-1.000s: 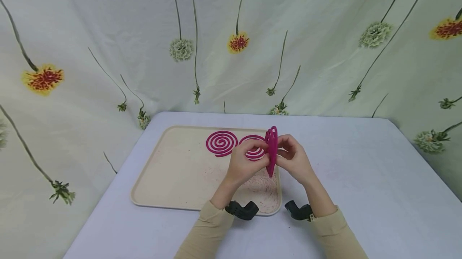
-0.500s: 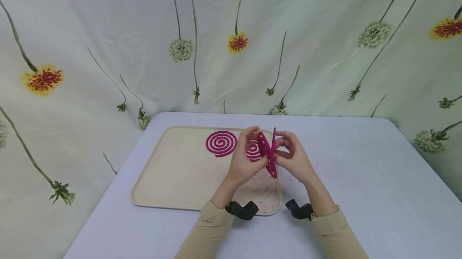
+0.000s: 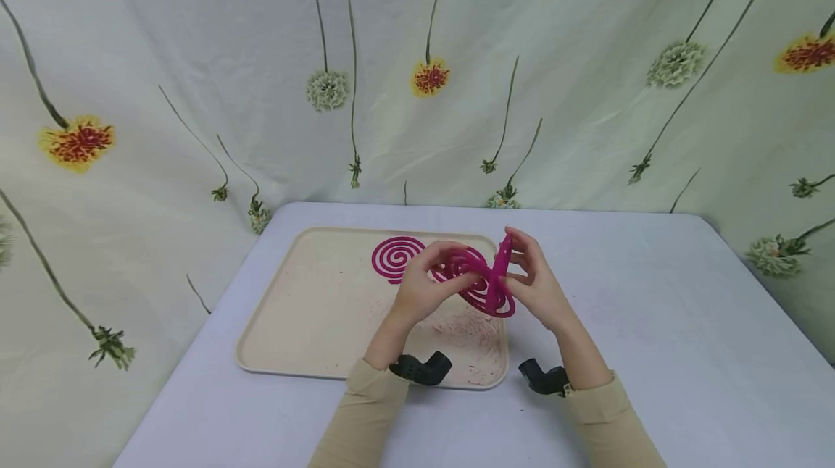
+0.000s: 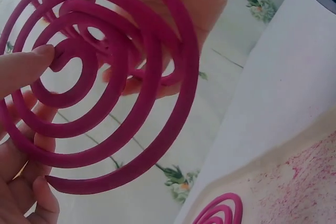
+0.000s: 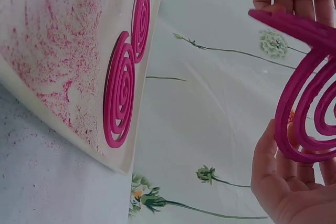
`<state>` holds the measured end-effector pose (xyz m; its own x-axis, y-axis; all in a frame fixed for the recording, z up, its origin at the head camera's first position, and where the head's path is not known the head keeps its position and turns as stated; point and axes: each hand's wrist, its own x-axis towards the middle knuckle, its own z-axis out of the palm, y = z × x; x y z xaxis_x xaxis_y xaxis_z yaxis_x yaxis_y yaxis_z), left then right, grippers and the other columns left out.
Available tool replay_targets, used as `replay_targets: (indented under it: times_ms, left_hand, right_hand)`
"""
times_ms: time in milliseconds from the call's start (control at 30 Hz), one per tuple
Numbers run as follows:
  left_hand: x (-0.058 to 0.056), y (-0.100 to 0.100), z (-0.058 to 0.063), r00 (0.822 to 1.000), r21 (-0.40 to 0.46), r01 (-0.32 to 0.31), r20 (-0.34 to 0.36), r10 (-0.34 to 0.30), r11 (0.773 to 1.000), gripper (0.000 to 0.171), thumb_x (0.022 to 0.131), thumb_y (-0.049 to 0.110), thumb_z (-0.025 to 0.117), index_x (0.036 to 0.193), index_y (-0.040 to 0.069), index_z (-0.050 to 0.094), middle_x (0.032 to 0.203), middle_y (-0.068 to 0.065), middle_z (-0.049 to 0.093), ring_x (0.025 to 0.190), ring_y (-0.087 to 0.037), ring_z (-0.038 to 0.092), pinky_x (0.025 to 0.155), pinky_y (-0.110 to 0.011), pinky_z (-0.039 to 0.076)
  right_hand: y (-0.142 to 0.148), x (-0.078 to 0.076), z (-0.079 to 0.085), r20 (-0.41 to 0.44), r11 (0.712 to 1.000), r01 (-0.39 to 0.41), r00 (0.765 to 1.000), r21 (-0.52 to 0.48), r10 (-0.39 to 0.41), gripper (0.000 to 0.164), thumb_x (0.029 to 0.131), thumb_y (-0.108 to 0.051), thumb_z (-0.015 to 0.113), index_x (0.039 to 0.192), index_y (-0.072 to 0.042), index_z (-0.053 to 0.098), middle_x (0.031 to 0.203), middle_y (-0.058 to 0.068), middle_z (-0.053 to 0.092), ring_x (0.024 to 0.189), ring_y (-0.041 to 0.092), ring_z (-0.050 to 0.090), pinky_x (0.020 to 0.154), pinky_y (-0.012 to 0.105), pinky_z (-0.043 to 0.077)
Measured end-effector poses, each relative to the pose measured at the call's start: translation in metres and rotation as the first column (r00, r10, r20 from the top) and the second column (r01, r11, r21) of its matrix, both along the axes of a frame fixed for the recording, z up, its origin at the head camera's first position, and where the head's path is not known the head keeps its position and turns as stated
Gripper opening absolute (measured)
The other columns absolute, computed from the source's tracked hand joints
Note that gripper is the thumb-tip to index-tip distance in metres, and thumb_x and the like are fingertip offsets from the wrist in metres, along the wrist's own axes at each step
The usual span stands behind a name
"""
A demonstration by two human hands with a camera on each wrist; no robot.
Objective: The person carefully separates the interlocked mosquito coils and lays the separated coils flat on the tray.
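Two hands: left hand [image 3: 417, 290] and right hand [image 3: 538, 283], raised just right of the frame's centre, against the right end of the tray [image 3: 306, 316] in the head view.
Left-hand grip: thumb and fingers pinch one pink coil [image 4: 91, 74], the thumb near its inner end, the fingers at its edge; probably a hold on both middle and rim, so the thin rings don't flex.
Right-hand grip: thumb and curled fingers pinch a second pink coil [image 3: 502, 265], nearly edge-on from above; probably turned that way to keep it at an angle to the other.
Where they cross: lower right of centre in the head view the coils overlap; whether they are interlocked or merely touching, I cannot tell.
Tray coils: one spiral [image 3: 399, 258] lies flat at the tray's upper middle, the next [image 5: 124, 90] just beside it, partly hidden in the head view; side by side at the far edge, perhaps to leave the near part free.
Pink crumbs [image 3: 479, 345]: scattered over the tray's lower right, below the hands; the raised rim likely helps contain them, though some specks lie on the table [image 3: 620, 308].
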<state>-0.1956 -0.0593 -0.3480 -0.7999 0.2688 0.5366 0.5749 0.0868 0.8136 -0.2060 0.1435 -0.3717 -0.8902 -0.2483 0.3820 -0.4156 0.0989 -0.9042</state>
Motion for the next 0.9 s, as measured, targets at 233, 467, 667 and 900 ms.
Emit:
replay_targets:
  times_ms: [233,467,667,900]
  left_hand:
    - [-0.002,-0.012,0.002,0.996,0.005,-0.054,0.076,0.053,0.999,0.026,0.080,-0.001,0.071,0.105,-0.006,0.063,0.091,-0.019,0.067,0.076,-0.013,0.057,0.071,-0.026,0.051]
    - [-0.012,-0.023,-0.006,0.976,0.019,-0.033,0.218,0.028,0.999,0.041,0.084,0.003,0.068,0.121,-0.004,0.051,0.088,-0.021,0.065,0.072,-0.017,0.064,0.067,-0.022,0.054]
    - [-0.026,-0.037,-0.023,0.917,0.011,0.294,0.277,-0.286,0.956,0.036,0.086,-0.008,0.061,0.115,-0.004,0.040,0.090,-0.026,0.062,0.077,-0.025,0.064,0.062,-0.021,0.050]
    - [-0.026,-0.047,-0.026,0.862,-0.101,0.450,0.308,-0.402,0.887,0.028,0.083,-0.003,0.067,0.110,-0.004,0.063,0.103,-0.019,0.063,0.083,-0.019,0.063,0.072,-0.029,0.055]
  right_hand:
    - [0.012,-0.001,0.003,0.117,0.996,0.079,0.990,0.045,-0.084,0.055,0.085,-0.004,0.064,0.132,0.003,0.036,0.125,0.020,0.047,0.108,0.028,0.053,0.084,0.028,0.052]
    - [0.032,-0.002,0.006,0.222,0.989,0.008,0.974,0.150,-0.042,0.042,0.089,-0.018,0.065,0.120,0.005,0.051,0.102,0.022,0.066,0.083,0.020,0.067,0.075,0.032,0.055]
    - [0.048,-0.003,0.004,0.351,0.921,-0.314,0.909,0.232,0.222,0.028,0.091,-0.014,0.061,0.105,0.010,0.061,0.082,0.019,0.068,0.071,0.024,0.068,0.067,0.036,0.057]
    - [0.049,-0.005,0.003,0.378,0.896,-0.391,0.878,0.211,0.294,0.025,0.093,-0.012,0.058,0.101,0.011,0.061,0.081,0.026,0.065,0.067,0.023,0.068,0.065,0.039,0.057]
